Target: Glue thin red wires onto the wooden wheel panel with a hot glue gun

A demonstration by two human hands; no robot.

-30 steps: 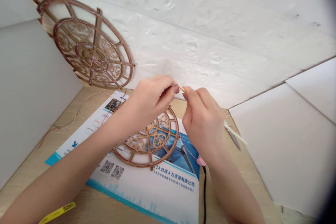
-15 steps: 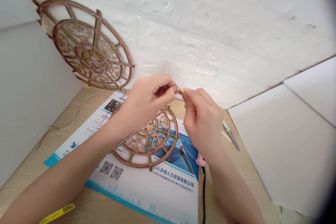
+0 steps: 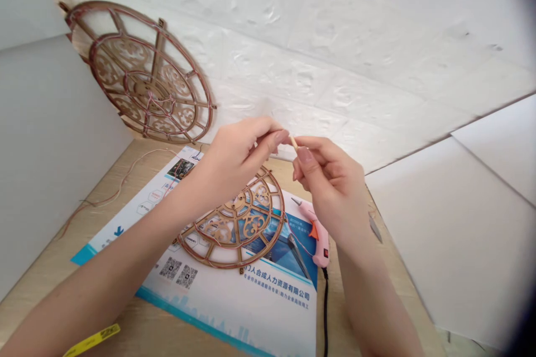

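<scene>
Above the table, both hands are raised close together. My right hand (image 3: 335,178) pinches a short, thin, pale stick (image 3: 294,144) between thumb and fingers. The fingers of my left hand (image 3: 247,145) are closed in a pinch at the stick's other end, their tips partly hiding it. Below the left forearm, a round openwork wooden frame (image 3: 252,224) with wires along its ribs lies on a printed paper sheet (image 3: 234,307). Beside the right wrist rests a pink hot glue gun (image 3: 321,242) with an orange trigger.
A larger wired round frame (image 3: 157,56) leans against the white wall (image 3: 335,67) at the back left. Loose wires (image 3: 121,181) lie on the table at left. A blade tip (image 3: 375,227) shows right of my right arm. The glue gun's black cord (image 3: 325,312) runs toward me.
My right hand has turned and shifted slightly right, its thumb now showing on the stick. More of the glue gun is uncovered, while the blade's handle is now hidden. My left hand has barely moved.
</scene>
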